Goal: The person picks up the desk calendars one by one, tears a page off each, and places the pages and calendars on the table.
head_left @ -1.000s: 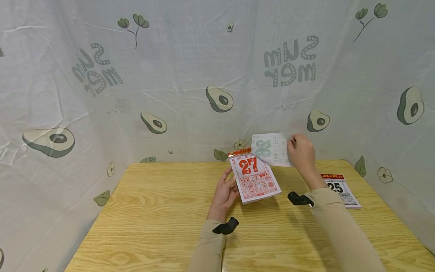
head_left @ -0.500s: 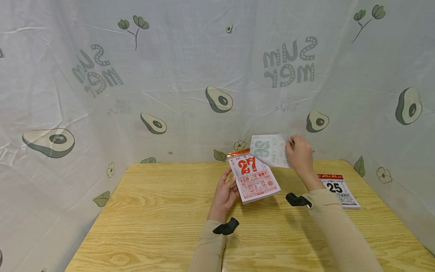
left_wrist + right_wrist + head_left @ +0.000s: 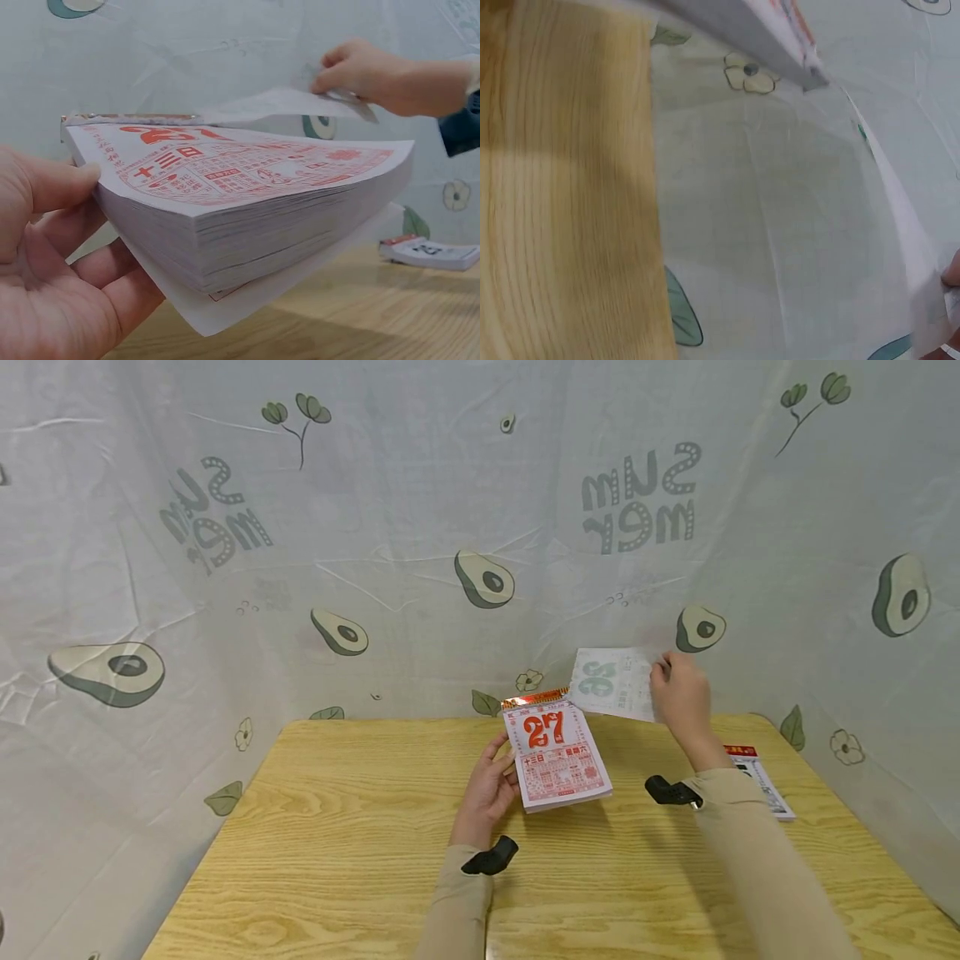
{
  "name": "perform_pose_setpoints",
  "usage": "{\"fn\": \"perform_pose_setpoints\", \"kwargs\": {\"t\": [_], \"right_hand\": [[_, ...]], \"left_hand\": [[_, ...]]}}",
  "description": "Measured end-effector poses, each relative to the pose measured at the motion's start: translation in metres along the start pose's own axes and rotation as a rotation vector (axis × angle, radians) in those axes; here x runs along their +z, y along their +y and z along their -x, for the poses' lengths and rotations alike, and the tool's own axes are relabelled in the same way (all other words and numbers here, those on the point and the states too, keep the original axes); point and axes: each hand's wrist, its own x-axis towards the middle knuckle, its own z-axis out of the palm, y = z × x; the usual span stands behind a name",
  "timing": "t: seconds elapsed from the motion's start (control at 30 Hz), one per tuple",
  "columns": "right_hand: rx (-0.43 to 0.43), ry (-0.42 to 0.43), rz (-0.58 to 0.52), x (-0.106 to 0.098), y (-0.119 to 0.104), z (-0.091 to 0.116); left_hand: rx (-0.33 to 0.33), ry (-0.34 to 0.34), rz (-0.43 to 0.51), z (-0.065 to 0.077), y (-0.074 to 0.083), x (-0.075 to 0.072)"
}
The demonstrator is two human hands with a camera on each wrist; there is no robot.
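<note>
My left hand [image 3: 487, 789] grips a thick tear-off calendar [image 3: 562, 760] by its left edge, tilted above the table. Its top sheet shows a large red 27, below a red and gold binding strip [image 3: 534, 697]. In the left wrist view the thumb lies on the top sheet, with the other fingers at the side and beneath. My right hand [image 3: 682, 693] pinches the far edge of a thin calendar page [image 3: 615, 685] with a green 26 showing through in reverse. That page stretches rightward from the binding's right end, its near corner right at the strip.
A second tear-off calendar [image 3: 772, 793] with a red header lies on the wooden table [image 3: 360, 827] at the right, partly hidden by the right forearm. A pale curtain [image 3: 412, 510] printed with avocados hangs behind the table's back edge.
The right hand has moved slightly right and up with the page, whose left edge has drawn away from over the 27 sheet to the strip's right end. The calendar has turned a little.
</note>
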Motion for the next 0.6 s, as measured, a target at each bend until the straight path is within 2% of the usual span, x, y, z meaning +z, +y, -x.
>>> {"fn": "perform_pose_setpoints", "kwargs": {"t": [0.27,0.6], "right_hand": [[0.012,0.018,-0.004,-0.007,0.003,-0.001],[0.022,0.035,-0.003,-0.009,0.007,0.000]], "left_hand": [[-0.030,-0.022,0.001,0.001,0.004,0.001],[-0.030,-0.090,-0.024,0.012,0.012,0.008]]}}
